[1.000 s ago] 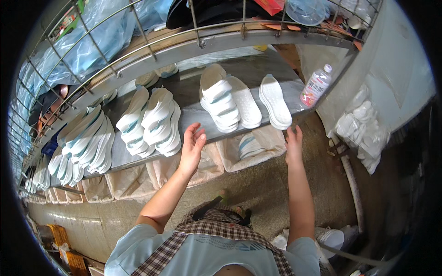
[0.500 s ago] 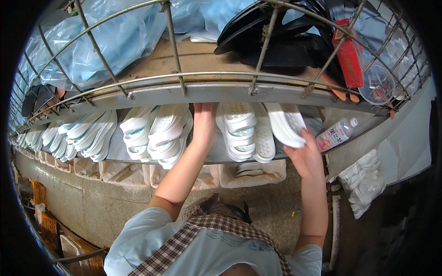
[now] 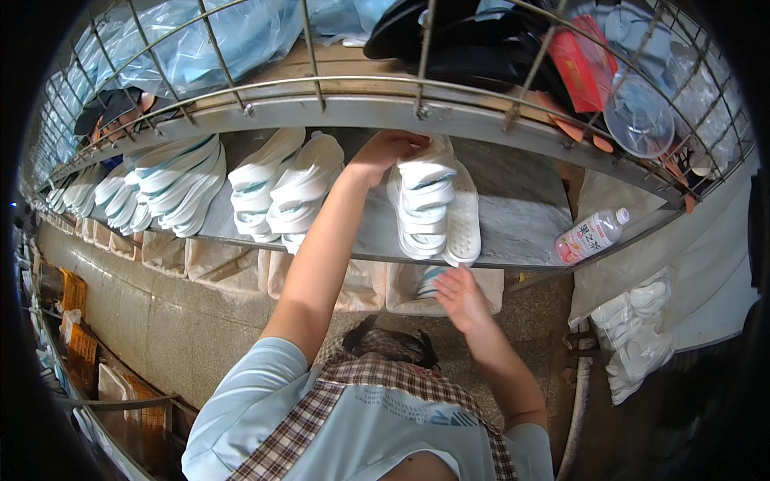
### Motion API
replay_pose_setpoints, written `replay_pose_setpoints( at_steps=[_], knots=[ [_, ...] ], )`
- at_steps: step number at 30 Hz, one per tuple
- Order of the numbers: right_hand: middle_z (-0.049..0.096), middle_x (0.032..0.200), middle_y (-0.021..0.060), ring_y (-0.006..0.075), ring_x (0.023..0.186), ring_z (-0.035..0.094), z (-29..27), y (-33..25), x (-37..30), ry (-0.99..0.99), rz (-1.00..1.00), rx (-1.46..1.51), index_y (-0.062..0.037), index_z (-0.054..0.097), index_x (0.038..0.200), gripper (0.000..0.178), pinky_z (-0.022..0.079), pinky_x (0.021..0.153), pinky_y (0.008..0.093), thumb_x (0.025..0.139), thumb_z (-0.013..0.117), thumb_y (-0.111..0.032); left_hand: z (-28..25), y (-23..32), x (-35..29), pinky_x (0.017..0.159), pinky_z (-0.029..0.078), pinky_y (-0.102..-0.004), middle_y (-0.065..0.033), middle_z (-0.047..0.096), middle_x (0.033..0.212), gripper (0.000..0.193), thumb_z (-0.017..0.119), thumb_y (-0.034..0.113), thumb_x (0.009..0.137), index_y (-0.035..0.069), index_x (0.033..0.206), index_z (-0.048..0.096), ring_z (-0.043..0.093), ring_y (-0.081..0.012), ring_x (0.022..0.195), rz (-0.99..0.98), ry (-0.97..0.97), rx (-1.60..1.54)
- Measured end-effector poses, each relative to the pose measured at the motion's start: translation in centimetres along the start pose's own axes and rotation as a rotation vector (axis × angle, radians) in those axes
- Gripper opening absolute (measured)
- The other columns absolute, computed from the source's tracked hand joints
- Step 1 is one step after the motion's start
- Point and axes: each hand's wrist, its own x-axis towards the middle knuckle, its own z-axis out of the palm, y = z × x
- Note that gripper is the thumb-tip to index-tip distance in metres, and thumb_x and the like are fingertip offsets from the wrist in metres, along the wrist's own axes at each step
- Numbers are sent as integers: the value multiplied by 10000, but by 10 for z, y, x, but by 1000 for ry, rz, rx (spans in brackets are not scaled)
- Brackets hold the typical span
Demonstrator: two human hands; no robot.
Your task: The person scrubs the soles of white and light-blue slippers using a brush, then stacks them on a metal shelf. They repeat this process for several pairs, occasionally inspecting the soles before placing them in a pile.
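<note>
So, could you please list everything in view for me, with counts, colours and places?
Soles: many, white, in rows along the shelf
Shelf: one, grey, across the middle
Bottle: one, clear and pink, shelf's right end
Lined bins: several, pale, below the shelf
Rack: one, grey, above the shelf
Plastic wrap: uncounted, blue, rack's left
Flat pieces: several, black, rack's middle
Box: one, red, rack's right
Cup: one, clear, beside the box
Bag: one, clear with white contents, right
Crates: several, orange, lower left
Apron: one, checked, bottom
Left hand: one, at a stack's far end
Right hand: one, open, below the soles
</note>
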Motion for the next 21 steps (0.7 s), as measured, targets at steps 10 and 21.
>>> replay_pose_setpoints(
  at_steps=[10, 21],
  knots=[
    [479, 1114, 113, 244, 1078, 459, 30, 42, 58, -126, 8, 570, 10, 452, 1152, 588, 316, 1036, 359, 852, 586, -478, 14, 15, -23, 930, 434, -285, -156, 660, 1064, 283, 497, -10, 719, -66, 936, 670, 601, -214, 1007, -3, -113, 289],
    [420, 1324, 116, 279, 1233, 375, 36, 40, 43, -207, 84, 428, -10, 423, 1236, 767, 227, 1085, 421, 810, 535, -638, 13, 25, -44, 800, 471, -260, -92, 677, 912, 245, 505, -26, 734, -22, 904, 681, 610, -155, 882, -102, -91, 348]
  ],
)
